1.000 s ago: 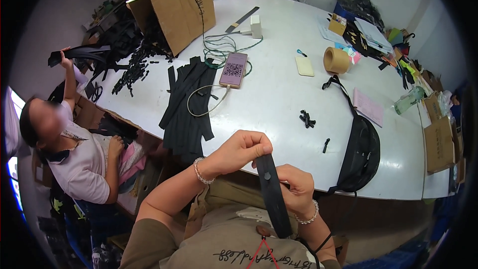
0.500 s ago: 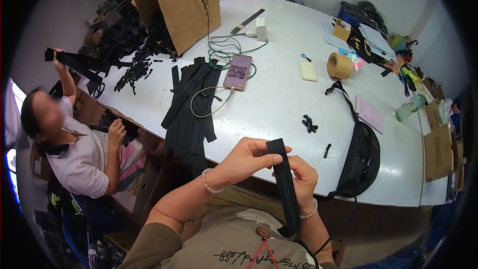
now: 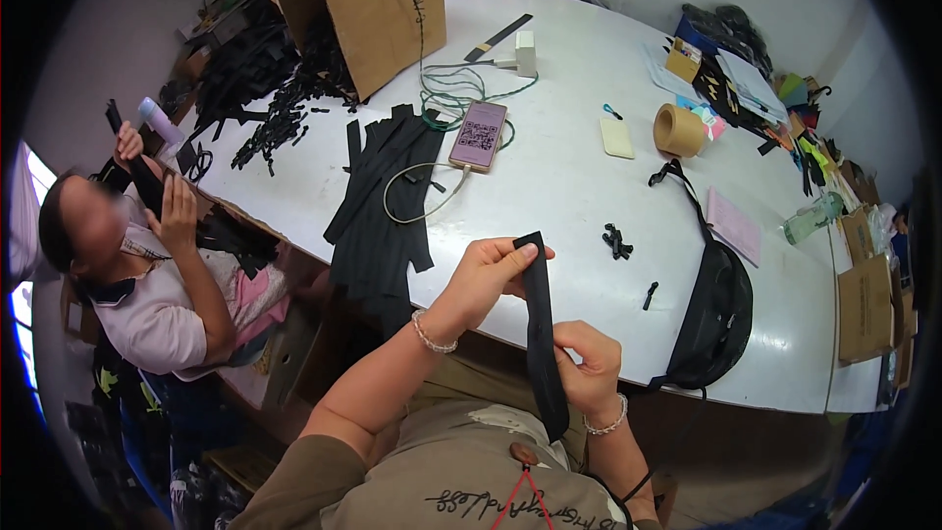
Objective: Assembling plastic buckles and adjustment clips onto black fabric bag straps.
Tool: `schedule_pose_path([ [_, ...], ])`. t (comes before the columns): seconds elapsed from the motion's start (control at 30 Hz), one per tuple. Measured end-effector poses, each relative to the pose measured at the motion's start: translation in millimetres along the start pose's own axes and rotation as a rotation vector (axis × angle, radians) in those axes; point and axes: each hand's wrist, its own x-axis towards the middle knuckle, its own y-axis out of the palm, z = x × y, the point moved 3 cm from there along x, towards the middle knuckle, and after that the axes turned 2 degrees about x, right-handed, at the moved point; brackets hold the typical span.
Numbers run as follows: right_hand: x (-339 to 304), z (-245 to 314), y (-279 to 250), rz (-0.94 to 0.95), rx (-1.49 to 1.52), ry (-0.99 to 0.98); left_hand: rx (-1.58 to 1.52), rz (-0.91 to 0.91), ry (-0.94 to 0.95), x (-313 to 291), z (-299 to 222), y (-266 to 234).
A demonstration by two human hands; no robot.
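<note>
A long black fabric strip [image 3: 540,334] hangs lengthwise between my two hands, above the table's near edge and my lap. My left hand [image 3: 488,280] pinches its upper end, thumb on top. My right hand [image 3: 589,368] grips the strip's side lower down, its fingers curled and partly hidden. Below that hand, the strip's lower end lies against my shirt. To the left, a pile of similar black strips [image 3: 383,206] spreads over the table and its near edge. Right of my hands are a cluster of small black pieces [image 3: 616,241] and a single one [image 3: 651,295].
A black waist bag [image 3: 711,319] lies at the right, near a pink notepad [image 3: 732,226]. Farther back are a tape roll [image 3: 678,131] and a phone [image 3: 479,137] with cables. An open cardboard box [image 3: 383,20] stands at back left. A co-worker [image 3: 157,265] sits at left, holding black strips.
My hands have drawn apart along the strip, the left moving up and the right slightly down, straightening it. The co-worker's raised hand has come down closer to the body with the black strips.
</note>
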Motion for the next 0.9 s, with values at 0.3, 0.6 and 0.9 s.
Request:
schedule_pose_path([
  [0.3,-6,3,4,0.133,0.063,0.063,-0.042,-0.105,0.027,13,14,-26],
  [0.6,-14,-4,9,-0.071,0.006,0.118,-0.272,0.042,-0.175,-11,24,-3],
  [0.9,-12,-3,-1,-0.01,-0.181,0.133,0.029,-0.135,0.072,-64,-4,-30],
])
